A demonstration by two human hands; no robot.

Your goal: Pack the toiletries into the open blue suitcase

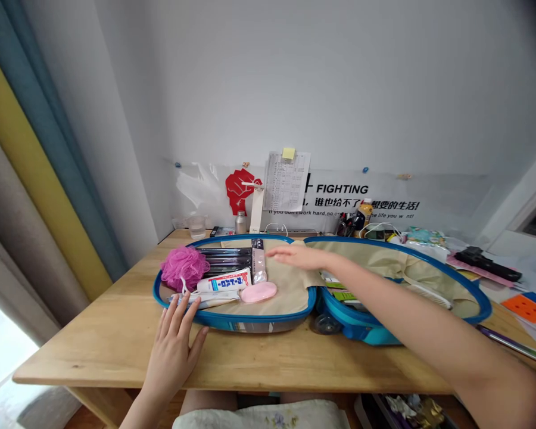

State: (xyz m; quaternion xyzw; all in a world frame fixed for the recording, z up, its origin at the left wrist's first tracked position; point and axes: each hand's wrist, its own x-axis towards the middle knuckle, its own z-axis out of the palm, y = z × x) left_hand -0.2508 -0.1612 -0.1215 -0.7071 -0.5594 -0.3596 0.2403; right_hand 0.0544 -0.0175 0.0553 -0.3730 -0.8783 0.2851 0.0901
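Note:
An open blue suitcase [232, 320] with beige lining lies on the wooden desk [116, 339]. Its left half holds a pink bath pouf [184, 267], a white toothpaste tube [226, 281], a pink oval soap box [259, 292], a slim pink tube [259, 265] and dark long packets [226, 257]. My left hand [172, 348] lies flat on the desk at the case's near left rim, fingers spread, fingertips touching the rim. My right hand [297, 256] hovers flat over the lining beside the slim pink tube, fingers stretched out and holding nothing.
The right half of the suitcase [473, 298] is mostly beige lining. Behind it stand a glass [197, 226], a small bottle [240, 222], pens and a drink bottle [363, 213]. Papers, a black object [486, 262] and an orange card [529, 308] crowd the right. Curtains hang at left.

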